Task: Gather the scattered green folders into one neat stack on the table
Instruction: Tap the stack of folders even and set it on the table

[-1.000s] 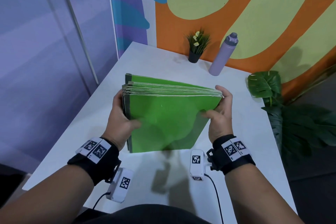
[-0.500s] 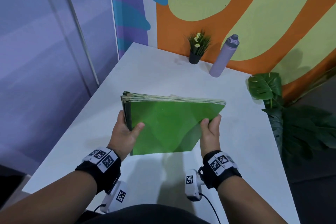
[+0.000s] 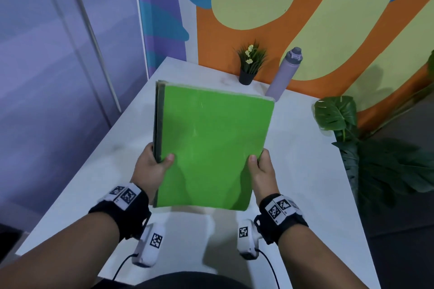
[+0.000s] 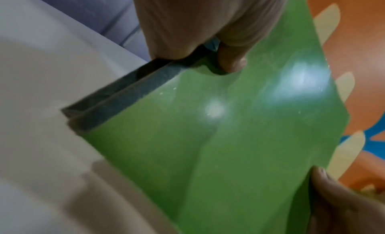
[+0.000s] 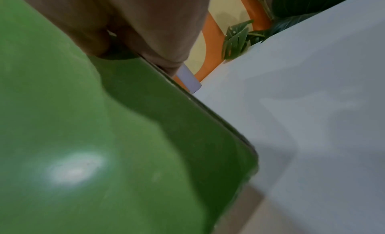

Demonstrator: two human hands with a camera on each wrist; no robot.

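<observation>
From the head view, a small potted plant (image 3: 250,63) with yellow flowers and a lilac water bottle (image 3: 285,74) are standing at the far edge of the white table (image 3: 305,159), against an orange and yellow painted wall (image 3: 328,30). The far right corner of the stack is covering the foot of the bottle. A large-leaved plant (image 3: 375,159) is standing off the table's right side. The stack of green folders (image 3: 211,148) is being held over the middle of the table, its broad green cover facing up toward the camera and its dark spines lying along the left edge. The left hand (image 3: 152,169) is gripping the left edge low down, thumb on the cover and fingers hidden behind. The right hand (image 3: 261,171) is gripping the right edge at about the same height, thumb on top. Both grips are sitting near the stack's near end, so most of it is reaching away from the hands.

In the left wrist view, the left hand (image 4: 208,23) is closing on the spine edge of the stack (image 4: 208,147), thumb pressing on the cover; two dark spine layers are showing. The right hand's thumb (image 4: 337,196) is resting on the opposite edge.

In the right wrist view, the right hand (image 5: 135,26) is pinching the stack's (image 5: 83,138) edge, with the table (image 5: 312,105) beneath and the bottle's base (image 5: 190,79) just beyond.
</observation>
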